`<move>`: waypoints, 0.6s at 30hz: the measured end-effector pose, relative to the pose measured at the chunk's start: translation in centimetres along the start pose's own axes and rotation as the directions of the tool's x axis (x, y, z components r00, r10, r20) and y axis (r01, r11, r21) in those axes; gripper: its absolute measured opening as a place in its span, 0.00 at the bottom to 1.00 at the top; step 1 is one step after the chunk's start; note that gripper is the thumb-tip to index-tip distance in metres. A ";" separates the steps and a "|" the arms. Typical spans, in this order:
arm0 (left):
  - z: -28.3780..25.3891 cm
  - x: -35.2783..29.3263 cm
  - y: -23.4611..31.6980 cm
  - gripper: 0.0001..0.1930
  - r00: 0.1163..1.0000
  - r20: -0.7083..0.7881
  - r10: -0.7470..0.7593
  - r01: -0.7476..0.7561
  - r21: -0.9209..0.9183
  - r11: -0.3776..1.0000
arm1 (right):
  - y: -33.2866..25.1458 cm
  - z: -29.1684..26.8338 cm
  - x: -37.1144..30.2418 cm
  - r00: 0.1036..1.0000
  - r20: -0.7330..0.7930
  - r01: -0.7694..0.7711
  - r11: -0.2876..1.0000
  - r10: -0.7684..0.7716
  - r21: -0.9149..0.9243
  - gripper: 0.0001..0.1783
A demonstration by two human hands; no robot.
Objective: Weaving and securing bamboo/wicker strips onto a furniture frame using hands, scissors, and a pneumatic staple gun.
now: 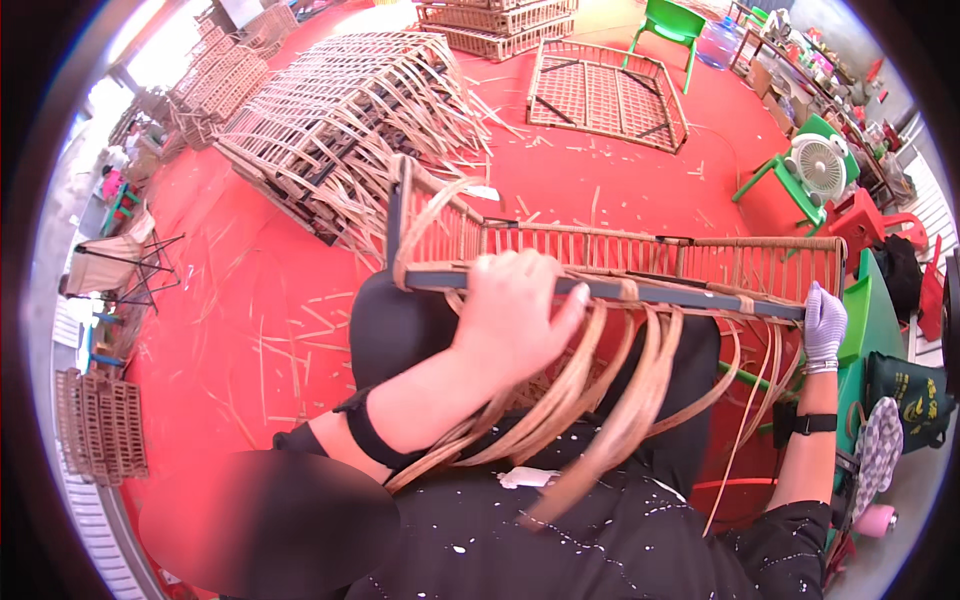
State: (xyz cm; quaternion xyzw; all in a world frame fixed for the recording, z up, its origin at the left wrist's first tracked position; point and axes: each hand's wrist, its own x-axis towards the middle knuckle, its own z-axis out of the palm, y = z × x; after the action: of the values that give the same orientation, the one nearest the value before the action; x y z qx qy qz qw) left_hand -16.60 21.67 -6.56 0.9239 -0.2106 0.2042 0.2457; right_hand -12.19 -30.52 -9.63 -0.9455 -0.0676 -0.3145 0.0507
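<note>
A partly woven rattan frame with dark metal bars lies across my lap. Its near bar runs from left to right, and several long loose rattan strips hang from it toward my body. My left hand is bare and curls over this bar left of its middle, fingers on top and thumb pointing right. In a pale glove, my right hand grips the frame's right end corner. The undersides of both hands are hidden. One strip loops around the left end of the frame.
A big pile of unfinished rattan frames stands at the far left, with cut strips scattered over the red floor. Another rattan frame lies flat ahead. Green chairs, a white fan and a dark bag are on the right.
</note>
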 end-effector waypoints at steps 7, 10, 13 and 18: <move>1.2 -1.8 5.9 0.20 0.981 0.193 0.027 -0.022 -0.026 0.999 | 7.3 -0.5 -4.2 0.978 0.104 -0.169 0.979 0.182 -0.115 0.25; -0.2 -1.6 5.5 0.23 0.981 0.157 0.118 -0.092 -0.160 0.983 | 5.9 -1.2 -3.3 0.968 0.115 -0.212 0.973 0.222 -0.093 0.22; -3.5 -2.3 4.1 0.21 0.967 0.006 0.253 -0.252 -0.061 0.966 | 2.8 -3.5 -3.2 0.993 -0.023 -0.116 0.993 0.116 0.019 0.14; -7.0 -4.1 -2.2 0.22 0.985 -0.169 0.012 -0.008 0.024 1.000 | -1.2 -10.0 -7.4 0.973 -0.225 -0.059 0.996 0.043 -0.064 0.09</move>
State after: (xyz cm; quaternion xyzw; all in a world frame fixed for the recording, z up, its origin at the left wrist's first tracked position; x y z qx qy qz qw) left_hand -20.80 28.39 -3.81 0.9049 -0.1913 0.2857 0.2509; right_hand -24.12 -31.45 -6.09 -0.9068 -0.0259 -0.4196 0.0328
